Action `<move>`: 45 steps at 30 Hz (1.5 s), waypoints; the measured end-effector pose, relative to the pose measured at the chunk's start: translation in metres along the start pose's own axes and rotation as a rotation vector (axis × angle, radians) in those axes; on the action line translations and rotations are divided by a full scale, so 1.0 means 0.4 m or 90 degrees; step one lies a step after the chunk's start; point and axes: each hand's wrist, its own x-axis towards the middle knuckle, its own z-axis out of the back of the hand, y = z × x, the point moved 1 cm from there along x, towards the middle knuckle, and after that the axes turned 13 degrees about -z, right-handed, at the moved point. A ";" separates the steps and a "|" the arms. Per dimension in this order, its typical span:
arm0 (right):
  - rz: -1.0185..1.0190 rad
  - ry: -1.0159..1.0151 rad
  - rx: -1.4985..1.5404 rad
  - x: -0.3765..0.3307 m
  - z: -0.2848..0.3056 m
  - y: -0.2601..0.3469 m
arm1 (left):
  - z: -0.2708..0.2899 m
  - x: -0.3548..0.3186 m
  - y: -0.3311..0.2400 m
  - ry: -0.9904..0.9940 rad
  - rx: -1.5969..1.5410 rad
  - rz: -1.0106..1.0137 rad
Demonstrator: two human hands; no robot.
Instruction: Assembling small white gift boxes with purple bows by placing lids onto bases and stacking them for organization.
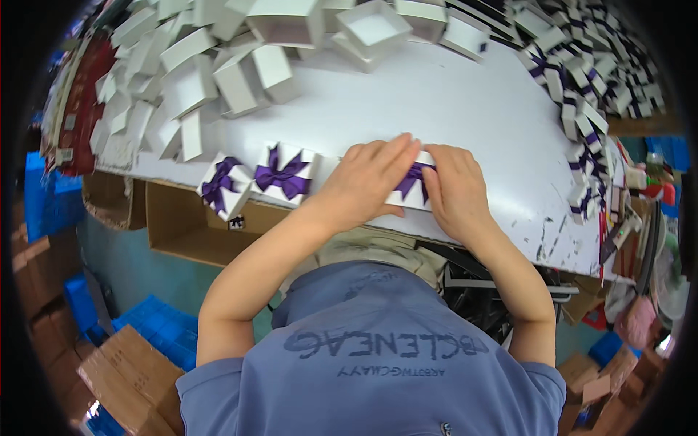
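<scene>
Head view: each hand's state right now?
Left hand: against the purple-bowed white box; grip unclear.
Right hand: against its other side; grip unclear.

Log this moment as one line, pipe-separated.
left hand: at left side of white box with purple bow | right hand: at its right side | leftward: ribboned box | far side: open white box

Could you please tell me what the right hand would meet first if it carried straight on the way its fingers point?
Probably the open white box across the table, though the right hand might brush the left hand first; depth is unclear.
</scene>
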 end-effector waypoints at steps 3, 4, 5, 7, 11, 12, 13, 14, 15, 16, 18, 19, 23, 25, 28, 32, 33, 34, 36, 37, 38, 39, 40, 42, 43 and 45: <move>0.012 -0.023 -0.018 -0.004 -0.025 -0.011 | 0.010 0.005 -0.024 0.078 0.210 0.015; 0.026 -0.021 -0.035 -0.001 -0.026 -0.013 | 0.009 0.006 -0.026 0.076 0.247 0.010; 0.034 -0.020 -0.031 -0.001 -0.024 -0.013 | 0.010 0.004 -0.028 0.074 0.284 0.005; 0.035 0.051 0.010 0.001 -0.020 -0.017 | 0.030 -0.009 -0.029 0.084 0.327 0.000; -0.017 -0.013 0.084 -0.014 -0.019 -0.044 | 0.147 -0.104 -0.026 0.124 0.342 0.267; -0.035 -0.022 0.082 -0.016 -0.021 -0.042 | 0.162 -0.150 -0.032 0.087 0.343 0.277; -0.055 -0.031 0.080 -0.020 -0.027 -0.038 | 0.167 -0.204 -0.038 0.051 0.343 0.286; -0.059 -0.037 0.075 -0.025 -0.038 -0.043 | 0.171 -0.243 -0.042 0.036 0.351 0.259; -0.054 -0.044 0.081 -0.024 -0.054 -0.048 | 0.181 -0.285 -0.051 0.020 0.366 0.235; -0.051 -0.053 0.084 -0.025 -0.062 -0.052 | 0.182 -0.343 -0.048 -0.005 0.378 0.207; -0.037 -0.050 0.067 -0.023 -0.077 -0.049 | 0.183 -0.446 -0.027 -0.021 0.393 0.251; -0.022 -0.038 0.057 -0.004 -0.081 -0.049 | 0.188 -0.490 -0.020 -0.011 0.401 0.325; 0.035 -0.066 0.055 0.117 -0.038 -0.049 | 0.221 -0.563 -0.015 -0.205 0.512 0.310; 0.125 -0.172 -0.012 0.233 0.028 -0.043 | 0.242 -0.501 -0.016 -0.178 0.472 0.259; 0.215 -0.381 -0.083 0.433 0.168 -0.026 | 0.256 -0.358 0.025 -0.115 0.487 0.244; 0.293 -0.635 -0.201 0.621 0.401 0.042 | 0.252 -0.346 0.094 -0.111 0.468 0.311; 0.279 -0.692 -0.239 0.654 0.456 0.045 | 0.252 -0.345 0.095 -0.115 0.474 0.298; 0.258 -0.649 -0.269 0.685 0.504 0.028 | 0.249 -0.348 0.092 -0.145 0.443 0.290; 0.184 -0.553 -0.323 0.725 0.523 0.018 | 0.241 -0.347 0.091 -0.175 0.416 0.275; 0.116 -0.442 -0.368 0.745 0.527 0.010 | 0.230 -0.343 0.086 -0.238 0.305 0.295; 0.193 -0.485 -0.431 0.761 0.510 0.000 | 0.223 -0.331 0.087 -0.298 0.192 0.314; 0.113 -0.428 -0.470 0.774 0.489 -0.009 | 0.218 -0.311 0.088 -0.297 0.196 0.309; 0.109 -0.438 -0.479 0.786 0.470 -0.010 | 0.208 -0.285 0.084 -0.220 0.165 0.322; 0.102 -0.451 -0.487 0.801 0.455 -0.008 | 0.222 -0.232 0.067 -0.054 0.229 0.318; 0.076 -0.411 -0.531 0.798 0.449 0.015 | 0.251 -0.203 0.066 -0.052 0.234 0.320; 0.046 -0.363 -0.577 0.796 0.440 0.016 | 0.328 -0.121 0.067 -0.111 0.337 0.078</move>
